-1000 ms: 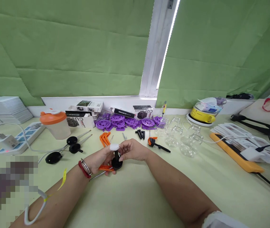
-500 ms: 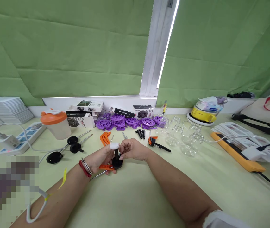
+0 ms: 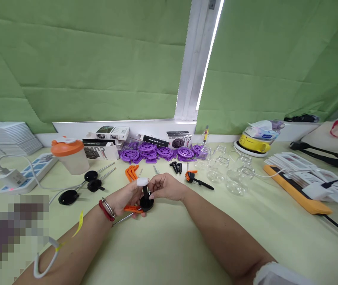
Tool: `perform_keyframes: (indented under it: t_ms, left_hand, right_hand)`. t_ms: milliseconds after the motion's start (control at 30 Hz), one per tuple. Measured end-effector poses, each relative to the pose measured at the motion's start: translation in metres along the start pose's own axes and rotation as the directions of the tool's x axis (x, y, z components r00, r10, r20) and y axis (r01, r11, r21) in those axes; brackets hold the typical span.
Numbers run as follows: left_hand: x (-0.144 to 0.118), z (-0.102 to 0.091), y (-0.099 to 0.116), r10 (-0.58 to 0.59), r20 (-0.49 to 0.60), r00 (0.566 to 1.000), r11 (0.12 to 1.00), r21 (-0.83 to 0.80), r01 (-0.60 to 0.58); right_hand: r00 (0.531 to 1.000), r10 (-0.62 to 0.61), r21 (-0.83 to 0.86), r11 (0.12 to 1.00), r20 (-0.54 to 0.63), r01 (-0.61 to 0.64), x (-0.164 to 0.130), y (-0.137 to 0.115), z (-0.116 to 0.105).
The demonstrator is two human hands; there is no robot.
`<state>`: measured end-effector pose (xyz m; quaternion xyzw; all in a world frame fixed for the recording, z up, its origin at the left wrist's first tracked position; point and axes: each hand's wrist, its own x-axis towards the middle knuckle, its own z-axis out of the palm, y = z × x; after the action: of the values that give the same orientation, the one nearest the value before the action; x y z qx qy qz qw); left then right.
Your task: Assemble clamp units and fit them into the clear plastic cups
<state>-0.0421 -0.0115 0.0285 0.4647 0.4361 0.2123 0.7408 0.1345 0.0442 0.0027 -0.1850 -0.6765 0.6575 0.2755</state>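
Note:
My left hand [image 3: 125,200] and my right hand [image 3: 166,187] meet at the middle of the table over a small black part [image 3: 146,200] with a round base and an upright stem. The left hand grips its base, together with an orange bracket [image 3: 132,209] and a thin metal rod [image 3: 124,217] that sticks out below the palm. A white wrap covers the left thumb tip [image 3: 142,182]. My right hand's fingers pinch the top of the black stem.
Behind the hands lie orange brackets [image 3: 130,172], black pins [image 3: 175,167], purple reels [image 3: 157,152], clear glass cups [image 3: 231,174] and three black discs on rods [image 3: 93,180]. An orange-lidded shaker [image 3: 67,155] and a power strip [image 3: 26,174] stand left; an orange tray [image 3: 293,190] lies right.
Both hands stay on the black part with only slight finger movement. A hand at the far right edge has left the view.

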Motion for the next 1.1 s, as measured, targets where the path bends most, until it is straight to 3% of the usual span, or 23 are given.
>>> perform_keyframes:
  t_ms: [767,1100]
  left_hand:
    - [0.0008,-0.0018,0.0000,0.011,0.046,0.999,1.000,-0.017,-0.010]
    - [0.0011,-0.0023,-0.0014,0.009,0.017,1.000,1.000,-0.003,-0.009]
  right_hand:
    - [1.000,0.008,0.008,1.000,-0.006,-0.008,-0.0004,0.0003,0.0001]
    - [1.000,0.020,0.003,1.000,-0.005,-0.020,-0.0013,-0.0023,0.0010]
